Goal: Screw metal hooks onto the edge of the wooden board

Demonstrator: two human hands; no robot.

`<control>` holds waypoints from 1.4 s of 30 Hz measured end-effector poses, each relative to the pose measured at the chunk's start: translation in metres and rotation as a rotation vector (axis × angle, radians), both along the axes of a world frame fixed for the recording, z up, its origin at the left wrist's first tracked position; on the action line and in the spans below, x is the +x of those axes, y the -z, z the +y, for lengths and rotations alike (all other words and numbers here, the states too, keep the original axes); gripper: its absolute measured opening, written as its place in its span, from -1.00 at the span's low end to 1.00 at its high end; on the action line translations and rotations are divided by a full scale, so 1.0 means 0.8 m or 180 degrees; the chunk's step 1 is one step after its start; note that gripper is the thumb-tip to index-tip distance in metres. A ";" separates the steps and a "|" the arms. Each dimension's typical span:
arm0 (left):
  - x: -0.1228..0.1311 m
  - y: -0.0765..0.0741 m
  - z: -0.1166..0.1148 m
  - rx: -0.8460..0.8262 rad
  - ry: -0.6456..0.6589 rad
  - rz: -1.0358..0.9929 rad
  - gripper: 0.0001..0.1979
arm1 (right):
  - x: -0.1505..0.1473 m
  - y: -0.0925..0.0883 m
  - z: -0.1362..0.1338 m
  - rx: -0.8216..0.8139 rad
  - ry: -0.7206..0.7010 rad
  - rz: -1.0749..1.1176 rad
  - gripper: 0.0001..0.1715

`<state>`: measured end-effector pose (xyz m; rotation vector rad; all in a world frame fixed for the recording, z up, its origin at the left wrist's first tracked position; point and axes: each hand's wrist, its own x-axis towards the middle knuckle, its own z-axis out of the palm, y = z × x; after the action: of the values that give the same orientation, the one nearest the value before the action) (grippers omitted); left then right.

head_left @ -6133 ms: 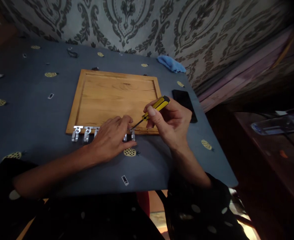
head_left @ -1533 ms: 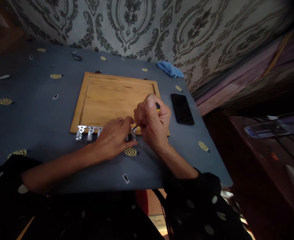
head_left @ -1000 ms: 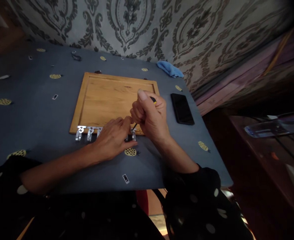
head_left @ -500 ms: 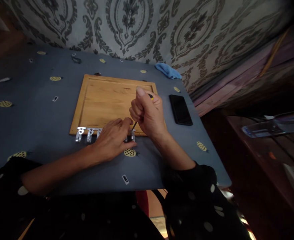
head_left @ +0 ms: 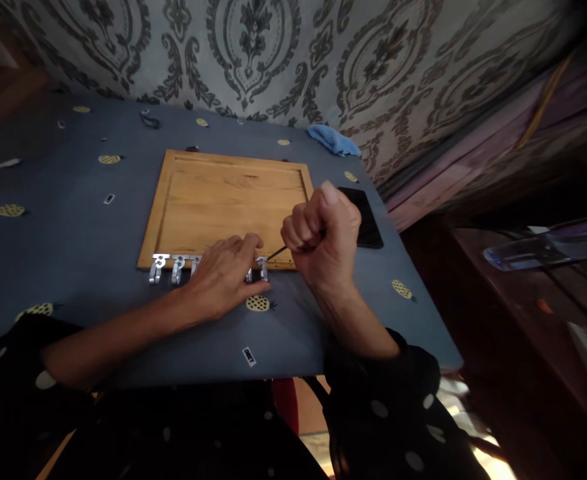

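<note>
1. While the blue desk [head_left: 63, 253] fills most of the view, a wooden board [head_left: 223, 200] is laid flat at its middle.
2. The left hand [head_left: 223, 273] is rested flat on a row of metal hooks [head_left: 166, 267] at the near edge of the board; its grip is open and nothing is held.
3. The right hand [head_left: 323, 237] is closed into a fist, and a screwdriver [head_left: 276, 253] is held in its grip.
4. A black phone [head_left: 370, 230] is seen just behind this fist.
5. Only the thin shaft is shown, tilted down to the hook beside the left fingertips.
</note>
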<state>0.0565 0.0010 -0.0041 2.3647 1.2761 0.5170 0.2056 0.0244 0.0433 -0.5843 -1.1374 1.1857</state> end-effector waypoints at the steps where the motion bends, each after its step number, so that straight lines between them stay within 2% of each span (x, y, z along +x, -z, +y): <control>1: 0.000 0.000 0.000 0.0005 -0.0005 0.0007 -0.47 | -0.001 0.001 0.000 0.0012 -0.0015 0.0020 -0.31; 23: 0.000 -0.005 -0.001 -0.0066 -0.0035 0.0058 -0.50 | -0.011 0.007 -0.002 -0.0223 0.0203 -0.0242 -0.31; 26: 0.001 -0.007 -0.001 -0.0106 -0.0054 0.0083 -0.50 | -0.010 0.008 -0.004 -0.0090 0.0079 -0.0219 -0.34; 32: 0.002 -0.007 0.000 -0.0107 -0.0103 0.0171 -0.52 | 0.003 0.010 0.000 -0.0056 -0.0447 -0.0497 -0.48; 42: 0.002 -0.005 0.000 -0.0068 -0.0057 0.0128 -0.55 | 0.012 0.015 0.009 -0.0050 -0.0539 -0.0560 -0.53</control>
<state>0.0583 0.0010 -0.0005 2.3593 1.3150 0.4611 0.2155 0.0318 0.0313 -0.6232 -1.3492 1.3083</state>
